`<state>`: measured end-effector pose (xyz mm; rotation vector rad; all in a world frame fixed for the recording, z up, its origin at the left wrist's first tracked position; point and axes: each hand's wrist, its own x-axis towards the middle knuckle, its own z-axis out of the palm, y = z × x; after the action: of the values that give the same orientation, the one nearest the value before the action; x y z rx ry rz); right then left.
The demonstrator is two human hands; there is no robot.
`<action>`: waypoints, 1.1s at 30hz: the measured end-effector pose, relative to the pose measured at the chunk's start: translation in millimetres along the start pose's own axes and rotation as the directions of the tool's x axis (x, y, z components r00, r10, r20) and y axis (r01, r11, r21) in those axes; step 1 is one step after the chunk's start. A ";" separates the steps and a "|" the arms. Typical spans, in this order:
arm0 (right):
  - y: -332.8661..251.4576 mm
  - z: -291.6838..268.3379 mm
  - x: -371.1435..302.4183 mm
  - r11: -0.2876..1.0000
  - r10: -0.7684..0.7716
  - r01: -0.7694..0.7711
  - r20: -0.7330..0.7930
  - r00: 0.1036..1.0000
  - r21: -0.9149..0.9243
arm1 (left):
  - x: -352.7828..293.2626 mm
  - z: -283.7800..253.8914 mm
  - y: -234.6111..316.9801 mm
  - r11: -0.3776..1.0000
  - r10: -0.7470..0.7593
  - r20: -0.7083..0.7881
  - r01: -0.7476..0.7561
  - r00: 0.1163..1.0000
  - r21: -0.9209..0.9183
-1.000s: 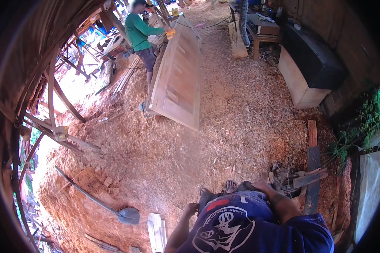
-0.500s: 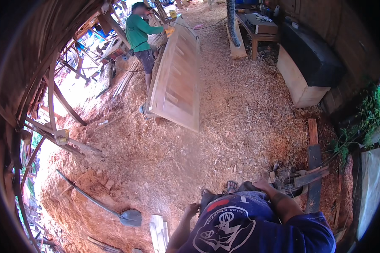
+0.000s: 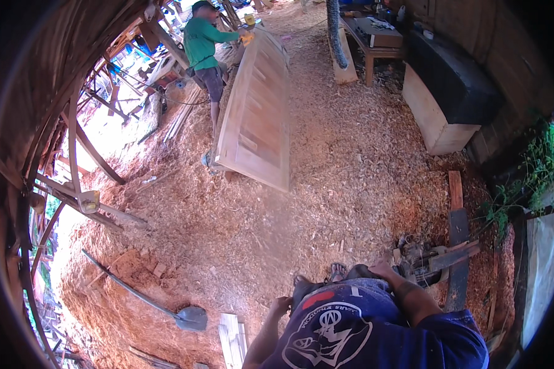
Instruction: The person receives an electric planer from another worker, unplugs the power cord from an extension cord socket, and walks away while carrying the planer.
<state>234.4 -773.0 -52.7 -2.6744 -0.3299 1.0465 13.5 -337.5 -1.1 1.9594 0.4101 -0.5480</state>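
My left hand (image 3: 281, 305) hangs beside my dark shorts, low in the picture. It is small and dark here, and I cannot make out how its fingers lie. On the other side, my right hand (image 3: 383, 269) rests on my dark-clothed leg, fingers laid over it, with nothing visible in them. Just right of it a machine (image 3: 420, 263) with metal parts sits on the ground. Farther off, a person in a green top (image 3: 202, 44) holds a yellow power tool (image 3: 246, 39) against the far end of a large panelled wooden door (image 3: 258, 111).
Wood shavings (image 3: 345, 154) cover the ground. A shovel (image 3: 192, 318) lies at lower left near pale boards (image 3: 231, 338). Wooden posts (image 3: 92, 147) stand at left. At right are a dark-covered box (image 3: 440, 117), a table (image 3: 370, 46), a plank (image 3: 457, 258) and green plants (image 3: 532, 172).
The view has shifted very slightly. The person in green has moved a little at the door's far end, tool still on it. My hands stay where they were.
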 end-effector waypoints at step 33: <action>-10.1 -7.9 -7.8 0.969 -0.215 0.221 -0.056 0.975 0.114 | -5.5 -1.2 -9.0 0.993 -0.093 -0.036 0.090 0.995 -0.071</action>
<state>233.1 -766.9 -38.9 -2.4828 -0.5223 0.9112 4.6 -332.9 -4.4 1.8940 0.5392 -0.5469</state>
